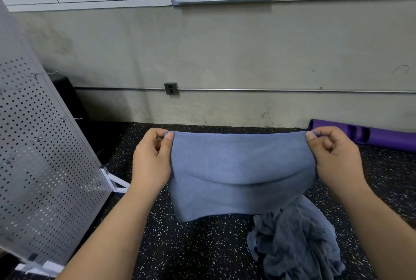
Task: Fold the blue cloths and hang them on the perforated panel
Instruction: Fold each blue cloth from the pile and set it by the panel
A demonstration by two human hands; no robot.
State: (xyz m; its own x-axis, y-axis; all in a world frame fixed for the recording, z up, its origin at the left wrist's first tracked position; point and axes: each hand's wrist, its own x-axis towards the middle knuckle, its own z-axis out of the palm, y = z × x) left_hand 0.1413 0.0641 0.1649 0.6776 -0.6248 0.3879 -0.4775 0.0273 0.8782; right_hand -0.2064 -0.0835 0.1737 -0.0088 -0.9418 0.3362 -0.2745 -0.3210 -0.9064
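Your soft blue terry cloth [240,167] hangs stretched by its top corners; a crumpled grey-blue cloth [295,241] lies beneath; the grey perforated metal panel [45,155] stands left.

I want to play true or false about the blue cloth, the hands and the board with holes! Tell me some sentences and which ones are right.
1. The left hand and right hand each pinch a top corner of the blue cloth. True.
2. The blue cloth hangs on the perforated panel. False: the hands hold it up, apart from the panel.
3. A crumpled cloth lies on the floor. True.
4. The rolled mat by the wall is green. False: it is purple.
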